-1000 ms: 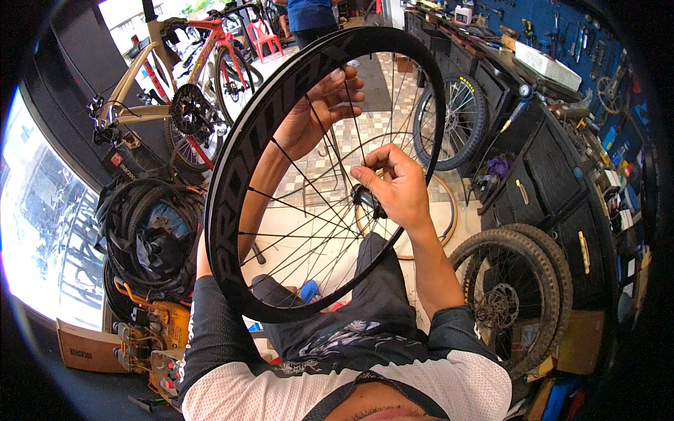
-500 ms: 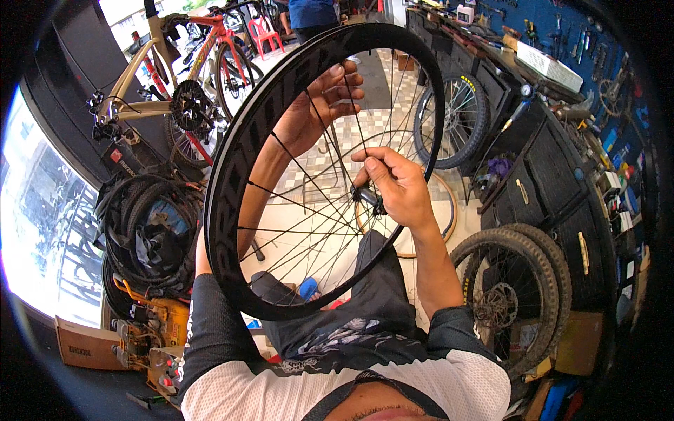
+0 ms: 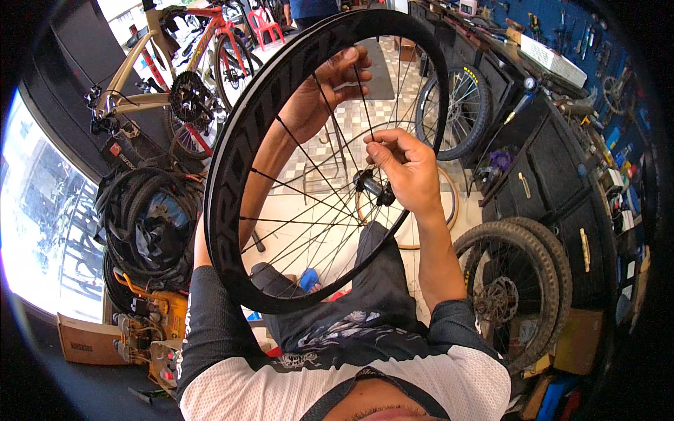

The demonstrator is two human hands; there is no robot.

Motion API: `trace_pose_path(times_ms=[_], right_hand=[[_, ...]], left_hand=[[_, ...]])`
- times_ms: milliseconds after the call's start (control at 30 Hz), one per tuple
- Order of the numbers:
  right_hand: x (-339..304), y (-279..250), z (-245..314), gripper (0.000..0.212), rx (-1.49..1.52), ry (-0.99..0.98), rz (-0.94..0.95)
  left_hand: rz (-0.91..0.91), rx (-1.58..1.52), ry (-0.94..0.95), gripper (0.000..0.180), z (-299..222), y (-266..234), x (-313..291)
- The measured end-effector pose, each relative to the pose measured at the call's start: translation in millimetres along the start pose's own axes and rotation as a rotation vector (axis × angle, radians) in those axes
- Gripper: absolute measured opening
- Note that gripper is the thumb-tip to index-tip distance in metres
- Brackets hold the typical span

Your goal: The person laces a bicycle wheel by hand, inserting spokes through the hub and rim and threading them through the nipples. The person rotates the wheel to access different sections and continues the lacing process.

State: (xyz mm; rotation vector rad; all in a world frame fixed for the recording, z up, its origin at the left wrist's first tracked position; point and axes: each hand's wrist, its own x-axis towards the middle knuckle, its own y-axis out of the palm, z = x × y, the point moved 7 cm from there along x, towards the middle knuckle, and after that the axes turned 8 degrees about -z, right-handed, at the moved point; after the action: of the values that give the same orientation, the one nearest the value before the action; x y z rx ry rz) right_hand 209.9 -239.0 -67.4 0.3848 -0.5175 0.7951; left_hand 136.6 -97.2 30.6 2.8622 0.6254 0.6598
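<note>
A black bicycle wheel (image 3: 228, 231) with a deep rim and no tyre stands tilted before my chest. Black spokes (image 3: 284, 223) run from its rim to a dark hub (image 3: 372, 186) at the lower right of centre. My left arm passes behind the rim, and my left hand (image 3: 324, 95) has its fingers closed at the rim end of one spoke, partly hidden by the rim. Lower on what looks like that same spoke, just above the hub, my right hand (image 3: 407, 170) pinches between thumb and forefinger.
Bicycles (image 3: 186, 91) stand at far left, above a heap of black tyres (image 3: 140, 217). On the right are a drawer cabinet (image 3: 540, 189), a workbench and several wheels with knobbly tyres (image 3: 512, 281). A person (image 3: 312, 8) and a red chair (image 3: 265, 28) are at the back.
My right hand has moved up the spoke, away from the hub, which now shows more fully. The left hand's fingers, spread before, have curled in. The wheel has shifted slightly upward.
</note>
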Motion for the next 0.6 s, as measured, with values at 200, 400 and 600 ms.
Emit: trace_pose_path(times_ms=[200,400,600], right_hand=[[1,2,10,0.018,-0.09,0.005,0.074],[0,5,9,0.019,-0.098,-0.038,0.129],[-2,4,6,0.019,-0.176,-0.033,0.121]], left_hand=[[-0.033,-0.061,0.018,0.043,2,1,2],[0.005,-0.066,0.013,0.043,7,0,7],[-0.01,-0.095,-0.007,0.039,12,-2,8]])
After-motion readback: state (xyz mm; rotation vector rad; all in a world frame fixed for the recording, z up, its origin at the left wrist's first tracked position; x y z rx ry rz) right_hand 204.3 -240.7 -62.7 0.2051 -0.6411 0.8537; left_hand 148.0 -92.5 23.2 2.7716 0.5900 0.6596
